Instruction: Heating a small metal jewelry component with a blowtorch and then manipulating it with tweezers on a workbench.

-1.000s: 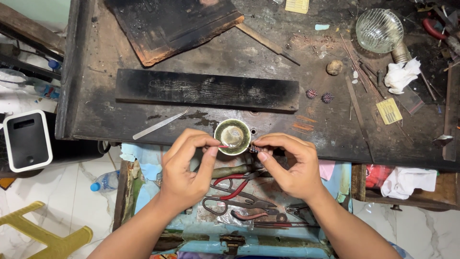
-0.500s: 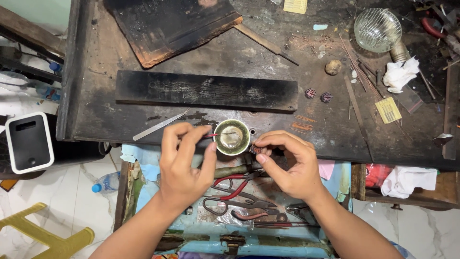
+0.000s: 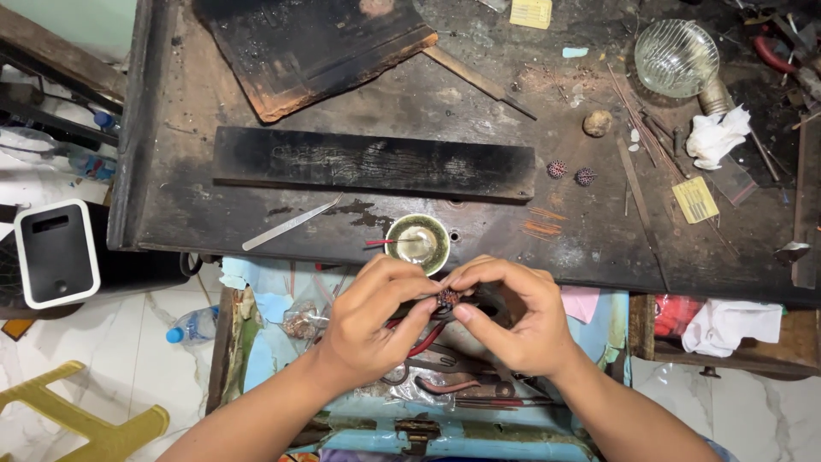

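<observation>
My left hand [image 3: 376, 315] and my right hand [image 3: 513, 312] meet below the workbench edge, fingertips pinched together on a small round dark bead with red specks [image 3: 446, 299]. Just above the hands a small round metal bowl [image 3: 417, 243] with pale liquid sits on the dark workbench [image 3: 581, 239], a thin red-handled stick [image 3: 380, 243] resting in it. Two similar speckled beads [image 3: 570, 173] lie on the bench to the right. Pliers with red handles [image 3: 428, 342] lie in the open drawer under my hands.
A long black charred board [image 3: 373, 162] lies across the bench, a larger burnt board [image 3: 316, 47] behind it. Metal tweezers [image 3: 291, 224] lie at left. A ribbed glass globe [image 3: 676, 56], crumpled tissue [image 3: 717, 137] and thin wires sit at right. A white box device [image 3: 56, 252] stands at left.
Both hands drew back from the metal bowl toward me. The left hand let go of the stick, which now rests in the bowl, and both hands now pinch the bead.
</observation>
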